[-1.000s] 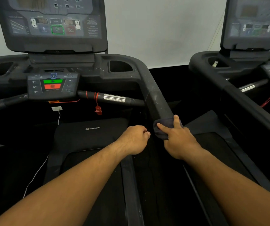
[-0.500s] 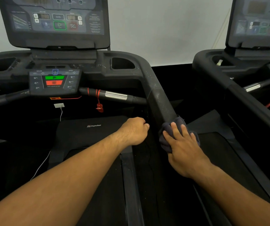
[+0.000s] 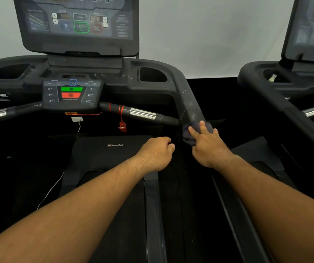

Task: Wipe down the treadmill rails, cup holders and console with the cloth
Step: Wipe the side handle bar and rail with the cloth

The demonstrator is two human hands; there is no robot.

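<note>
Right hand, right of centre: fingers spread and extended over the dark cloth, pressing it onto the lower end of the right rail. The thumb is hidden beneath. Left hand, just beside it at centre: curled into a loose fist, nothing visible inside, apart from the rail. Console, upper left, is cropped by the top edge. A second treadmill is cut off at right.

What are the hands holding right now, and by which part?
The right hand presses the dark cloth against the right rail, fingers spread over the cloth's top; its thumb is hidden. The left hand is a fist holding nothing visible.
</note>
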